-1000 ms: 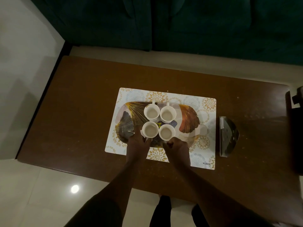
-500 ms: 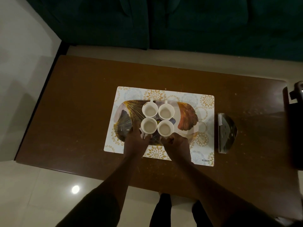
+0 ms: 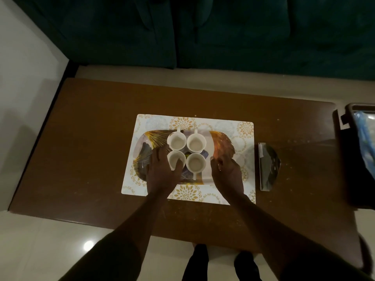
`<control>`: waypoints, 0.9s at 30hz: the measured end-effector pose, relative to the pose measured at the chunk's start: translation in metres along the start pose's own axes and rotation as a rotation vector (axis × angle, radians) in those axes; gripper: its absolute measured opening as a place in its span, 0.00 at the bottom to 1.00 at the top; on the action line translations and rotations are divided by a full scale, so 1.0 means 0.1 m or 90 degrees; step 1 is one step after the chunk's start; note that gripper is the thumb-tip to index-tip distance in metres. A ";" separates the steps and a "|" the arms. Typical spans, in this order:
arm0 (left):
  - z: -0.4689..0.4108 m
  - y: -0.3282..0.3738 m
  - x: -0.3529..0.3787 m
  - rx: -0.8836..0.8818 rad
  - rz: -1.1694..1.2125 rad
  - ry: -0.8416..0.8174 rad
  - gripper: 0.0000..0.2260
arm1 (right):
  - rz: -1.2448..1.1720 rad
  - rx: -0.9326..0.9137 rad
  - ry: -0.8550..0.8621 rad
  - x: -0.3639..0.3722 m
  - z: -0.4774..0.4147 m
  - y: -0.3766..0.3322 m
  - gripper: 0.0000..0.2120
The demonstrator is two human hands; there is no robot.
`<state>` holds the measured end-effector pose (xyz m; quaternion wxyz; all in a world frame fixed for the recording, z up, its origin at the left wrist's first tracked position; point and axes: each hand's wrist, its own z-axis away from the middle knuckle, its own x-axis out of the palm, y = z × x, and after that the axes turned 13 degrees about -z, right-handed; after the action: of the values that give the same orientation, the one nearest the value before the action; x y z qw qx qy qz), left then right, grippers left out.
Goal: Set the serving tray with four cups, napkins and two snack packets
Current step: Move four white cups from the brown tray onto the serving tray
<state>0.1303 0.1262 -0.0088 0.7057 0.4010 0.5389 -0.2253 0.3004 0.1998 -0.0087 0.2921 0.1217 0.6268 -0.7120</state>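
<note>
Arranging cups — four cups [image 3: 186, 151] clustered mid-tray [image 3: 222, 141] | left hand [image 3: 162, 169] fingers spread, touching near-left cup, gripping nothing | right hand [image 3: 226, 169] loosely open beside them | next, likely: napkins from holder [image 3: 267, 166] at right — packets unseen

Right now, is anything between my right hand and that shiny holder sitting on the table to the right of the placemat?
Nothing visible. Between the right hand and the shiny holder lie only the flat placemat edge and bare table. The four cups sit on the other side of that hand.
</note>
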 end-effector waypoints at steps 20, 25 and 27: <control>-0.17 1.16 0.11 0.202 0.037 0.032 0.19 | 0.005 -0.082 0.112 -1.18 -0.41 0.19 0.04; -0.12 1.79 0.27 0.246 0.065 0.022 0.18 | 0.001 -0.030 0.160 -1.83 -0.50 0.51 0.05; -0.08 2.09 0.38 0.272 0.055 0.023 0.19 | -0.007 -0.030 0.176 -2.10 -0.51 0.66 0.04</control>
<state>0.2946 0.2569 0.0220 0.6040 0.5681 0.4738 -0.2964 0.4961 0.3015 0.0413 0.2018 0.2083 0.6784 -0.6750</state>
